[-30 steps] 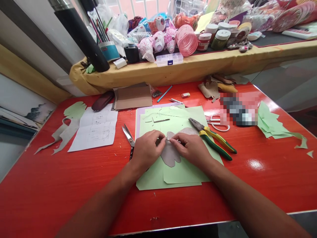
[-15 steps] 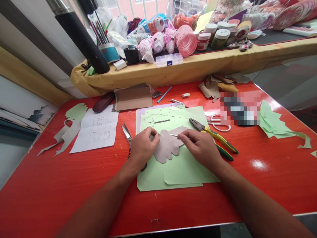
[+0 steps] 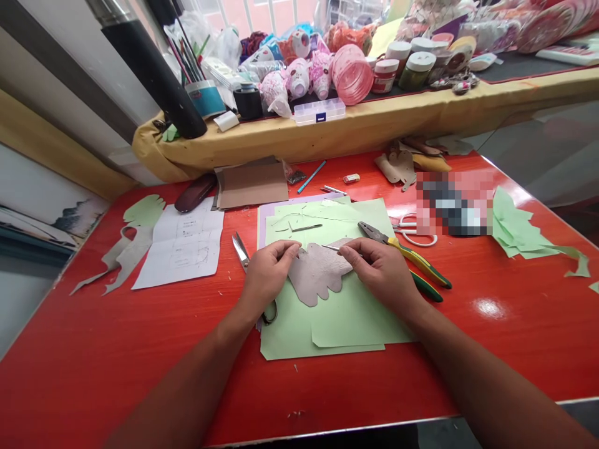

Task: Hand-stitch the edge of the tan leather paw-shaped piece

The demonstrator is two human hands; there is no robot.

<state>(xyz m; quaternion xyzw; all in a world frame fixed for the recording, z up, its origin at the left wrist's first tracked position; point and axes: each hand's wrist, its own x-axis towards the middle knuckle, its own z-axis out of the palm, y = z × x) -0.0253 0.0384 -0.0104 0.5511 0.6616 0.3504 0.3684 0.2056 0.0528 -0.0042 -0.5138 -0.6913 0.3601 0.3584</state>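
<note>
1. Compared with one second ago, the two hands are no longer meeting at their fingertips; now a gap lies between them, and more of the grey piece [image 3: 318, 279] shows.
2. With thumb and forefinger brought together, the left hand [image 3: 267, 268] pinches the grey piece at its upper left edge.
3. Closed around a thin rod [image 3: 331, 248], the right hand [image 3: 384, 267] points its tip leftward over the grey piece; whether the tip touches it, I cannot tell.
4. The grey piece, with its lobed lower edge, is between the hands, above the green sheets [image 3: 360, 327].
5. Beside the right hand are the pliers [image 3: 423, 265], with their jaws on the sheets.
6. Partly hidden behind the left hand, the dark-handled scissors [image 3: 240, 250] rest on the red table [image 3: 140, 349].
</note>
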